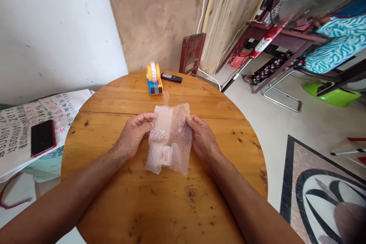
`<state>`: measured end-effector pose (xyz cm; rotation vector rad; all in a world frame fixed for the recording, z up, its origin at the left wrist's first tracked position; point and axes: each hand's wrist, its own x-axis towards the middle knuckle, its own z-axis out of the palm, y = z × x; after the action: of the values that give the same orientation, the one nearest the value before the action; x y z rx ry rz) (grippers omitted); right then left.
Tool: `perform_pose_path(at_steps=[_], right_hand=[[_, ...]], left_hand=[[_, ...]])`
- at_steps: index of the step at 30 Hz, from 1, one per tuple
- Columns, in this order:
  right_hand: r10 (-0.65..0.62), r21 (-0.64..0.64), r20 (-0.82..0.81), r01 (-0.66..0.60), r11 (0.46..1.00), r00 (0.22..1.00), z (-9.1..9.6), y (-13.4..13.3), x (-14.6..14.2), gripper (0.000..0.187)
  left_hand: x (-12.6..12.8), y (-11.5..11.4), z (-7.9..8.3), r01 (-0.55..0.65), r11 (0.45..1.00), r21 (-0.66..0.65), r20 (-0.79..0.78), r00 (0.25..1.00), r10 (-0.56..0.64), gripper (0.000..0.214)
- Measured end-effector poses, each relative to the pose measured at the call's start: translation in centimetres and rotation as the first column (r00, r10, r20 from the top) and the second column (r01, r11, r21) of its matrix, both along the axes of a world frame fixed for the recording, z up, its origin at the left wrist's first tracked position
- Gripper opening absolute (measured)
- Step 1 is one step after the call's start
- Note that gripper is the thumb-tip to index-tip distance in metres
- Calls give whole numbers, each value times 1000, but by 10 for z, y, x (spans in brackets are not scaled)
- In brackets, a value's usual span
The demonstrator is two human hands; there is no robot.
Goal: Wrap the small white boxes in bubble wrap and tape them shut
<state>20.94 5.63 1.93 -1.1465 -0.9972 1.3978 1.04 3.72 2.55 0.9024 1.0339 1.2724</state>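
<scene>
Left hand (pixel 139 129) pinches the left edge of a bubble-wrap sheet (pixel 180 127); right hand (pixel 202 132) grips its right edge, over the middle of the round wooden table (pixel 171 209). Within the wrap's near part sits a small white box (pixel 166 156), its red print too small for reading. Near the far edge stands an orange-and-blue tape dispenser (pixel 154 83).

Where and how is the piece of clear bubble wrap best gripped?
Probably by its left and right edges, from both sides: the bubble wrap looks thin and creased, and the small white box with red print sits at its near end. The left hand and right hand hold those edges.
</scene>
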Motion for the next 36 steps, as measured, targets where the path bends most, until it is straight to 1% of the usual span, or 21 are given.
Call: perform_pose_path(at_steps=[3,6,8,11,14,17,20,21,23,24,27,29,30,33,34,36], right_hand=[[2,-59,-76,-6,998,997,1,2,1,36],[24,-96,-102,-34,995,994,1,3,1,37],[46,-87,-101,-55,995,994,1,2,2,36],[87,-69,-116,-95,993,989,0,2,3,33],[131,-44,-171,-141,989,977,2,0,1,30],[211,-22,-221,-222,975,952,6,-4,-4,30],[274,-14,-230,-285,959,934,9,-8,-9,34],[283,-12,-230,-293,956,931,9,-9,-10,35],[293,-16,-233,-304,952,927,10,-10,-11,35],[295,-20,-233,-307,951,927,10,-10,-12,34],[278,-8,-230,-287,958,933,10,-8,-10,31],[230,11,-213,-233,972,950,8,-4,-6,29],[193,22,-190,-192,981,963,6,-1,-4,28],[48,55,-81,-44,998,996,1,8,8,29],[0,70,-41,3,998,999,-2,12,12,30],[-77,101,33,73,992,996,-7,19,18,30]], left_hand=[[-1,4,-1,-15,1000,7,-47,999,15,33],[-2,5,-1,11,998,66,-205,979,2,40],[-4,5,0,-4,993,118,-325,945,43,39],[-6,3,2,-20,983,181,-446,890,100,35],[-7,0,4,42,978,206,-548,832,80,39],[-6,-2,3,103,976,193,-625,779,41,49],[-3,-2,-1,110,972,207,-669,741,58,57],[-2,-2,-2,99,969,225,-663,744,78,58],[0,-1,-4,89,966,242,-614,785,81,53],[0,0,-4,98,968,231,-571,819,54,48],[-1,2,0,172,972,159,-421,903,-91,36],[-4,4,3,171,978,118,-339,933,-123,31],[-6,5,5,142,985,102,-307,946,-105,29],[-14,11,5,2,999,52,-216,976,10,25],[-17,14,4,-40,999,34,-184,982,46,26],[-22,20,0,-87,996,7,-144,986,87,30]])
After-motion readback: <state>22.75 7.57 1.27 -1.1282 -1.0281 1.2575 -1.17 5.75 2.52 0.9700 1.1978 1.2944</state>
